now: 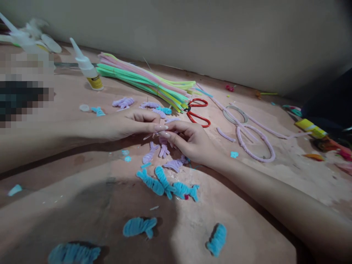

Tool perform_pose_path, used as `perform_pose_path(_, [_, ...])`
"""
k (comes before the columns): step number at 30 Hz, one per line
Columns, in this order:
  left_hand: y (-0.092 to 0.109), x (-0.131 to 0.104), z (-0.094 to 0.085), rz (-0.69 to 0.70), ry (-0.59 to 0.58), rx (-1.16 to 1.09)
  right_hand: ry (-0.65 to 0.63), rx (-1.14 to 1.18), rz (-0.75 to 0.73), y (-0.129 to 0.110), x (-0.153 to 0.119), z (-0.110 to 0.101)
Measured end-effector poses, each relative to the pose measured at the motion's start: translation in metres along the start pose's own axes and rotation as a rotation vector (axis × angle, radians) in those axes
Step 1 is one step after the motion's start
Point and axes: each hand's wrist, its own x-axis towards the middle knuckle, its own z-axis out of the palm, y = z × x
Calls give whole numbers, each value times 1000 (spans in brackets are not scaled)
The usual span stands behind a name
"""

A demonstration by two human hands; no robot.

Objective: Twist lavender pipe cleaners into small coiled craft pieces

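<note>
Left hand [129, 123] and right hand [189, 141] meet fingertip to fingertip above the floor's centre, fingers pinched together on a small lilac pipe-cleaner piece [164, 148] that hangs below them. The pinkish floor [247, 205] runs to a plain wall [220, 36], carrying a pipe-cleaner bundle [143, 79], lilac rings [255, 146], red scissors [198, 112] and a glue bottle [88, 69]. The piece's upper part is hidden by the fingers; the left edge is blurred out.

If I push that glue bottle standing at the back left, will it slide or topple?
The glue bottle is tall and narrow with a long pointed nozzle, and already looks tilted, so a push near the top would probably tip it. It seems to be light plastic; once down it may roll.
</note>
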Motion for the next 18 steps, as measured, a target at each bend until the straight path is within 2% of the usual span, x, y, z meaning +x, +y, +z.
perform_pose_path(3, [-5,3,1,-88,-111,-255,18,-7,20,-1,1,0])
perform_pose_path(5, [-9,5,1,-121,-81,-401,47,11,18,-1,2,0])
perform_pose_path(9, [-16,5,2,-107,8,-371,53,43,56,-3,4,-1])
perform_pose_path(15, [-20,5,5,-5,-2,-341,61,68,90,-4,3,0])
perform_pose_path(18, [-20,5,6,-48,-4,-350,70,66,62,-1,3,0])
